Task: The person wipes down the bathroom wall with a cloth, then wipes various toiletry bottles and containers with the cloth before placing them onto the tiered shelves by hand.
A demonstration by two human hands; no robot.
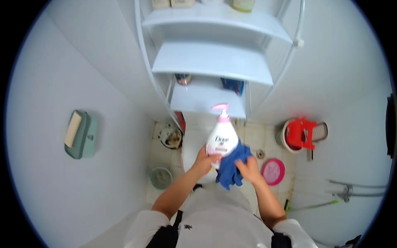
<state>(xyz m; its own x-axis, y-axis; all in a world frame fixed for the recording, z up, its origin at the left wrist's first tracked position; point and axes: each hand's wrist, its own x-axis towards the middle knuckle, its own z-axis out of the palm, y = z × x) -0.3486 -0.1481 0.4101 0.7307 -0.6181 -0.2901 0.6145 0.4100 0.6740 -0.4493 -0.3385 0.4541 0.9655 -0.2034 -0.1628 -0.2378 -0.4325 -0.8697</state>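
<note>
A white pump bottle (222, 138) with a pink collar and pink pump head is held upright in front of the shelf. My left hand (203, 162) is wrapped round its lower left side. In my right hand (248, 168) is a bunched blue cloth (232, 165), which lies against the bottle's lower right side. The cloth hides part of the bottle's base.
A white rack with a bare middle shelf (211, 60) stands ahead, with containers on its top and lower shelves. A green soap box (84, 134) hangs on the left wall. On the floor are a pink basin (273, 171), a grey-green basin (161, 177) and a red stool (301, 133) in a bucket.
</note>
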